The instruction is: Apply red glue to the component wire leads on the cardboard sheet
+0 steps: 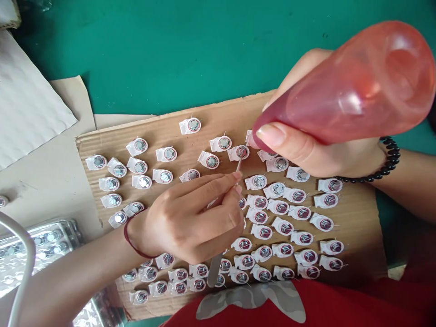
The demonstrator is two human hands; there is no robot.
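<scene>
My left hand [194, 218] pinches a slim metal hand tool [214, 271], its flat rounded tail showing below the fingers. The tool's narrow tip meets a small round part with a white tab [242, 153]. Wrapped in my right hand [299, 147] is a translucent squeeze bottle [354, 91] with reddish-pink contents, tilted base-up. Its lower end points toward the same round part; the nozzle is mostly hidden behind my thumb. Many like parts lie around on a corrugated cardboard sheet [163, 123], some covered by my left hand.
Clear plastic trays [64, 227] holding round parts stand at lower left, partly behind my left forearm. A grey-white cable [29, 254] curves in front of them. White sheet material [30, 91] lies at upper left on the green table [204, 50].
</scene>
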